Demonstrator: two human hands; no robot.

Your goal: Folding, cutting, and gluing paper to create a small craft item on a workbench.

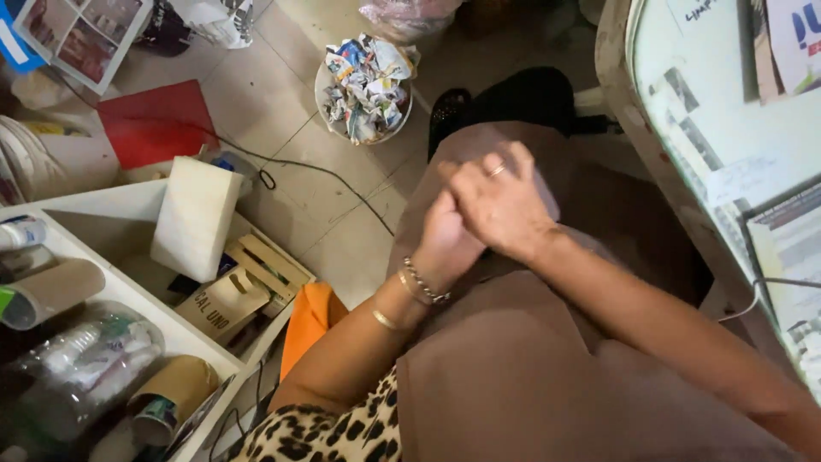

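At the far left a white shelf (128,295) holds a clear plastic bag (81,368) of small items, cardboard tubes (51,291) and a spray can (21,233). A white foam block (197,218) leans on the shelf's upper edge, and under it sit a small wooden crate (265,267) and a brown paper bag (224,304). Behind them on the tiled floor (274,94) lie a red sheet (154,124) and a black cable (325,171) that runs toward the lap. Further along, a bowl (366,85) heaped with crumpled printed paper stands on the tiles. An orange cloth (310,321) lies just beside the person's left forearm. The left hand (445,244), with bracelets at the wrist, rests on the lap, its fingers curled up toward the other hand; whether they grip anything I cannot tell, since they are covered. The right hand (496,201), wearing a ring, lies over the left, fingers bent and close together, pressing down on a piece of brown fabric (513,368) that covers the lap. A light, greyish patch (547,201) shows just beyond the right knuckles; what it is I cannot tell. A dark shoe (513,98) shows on the floor past the knee. At the right stands a worn table (676,162) topped with printed paper.
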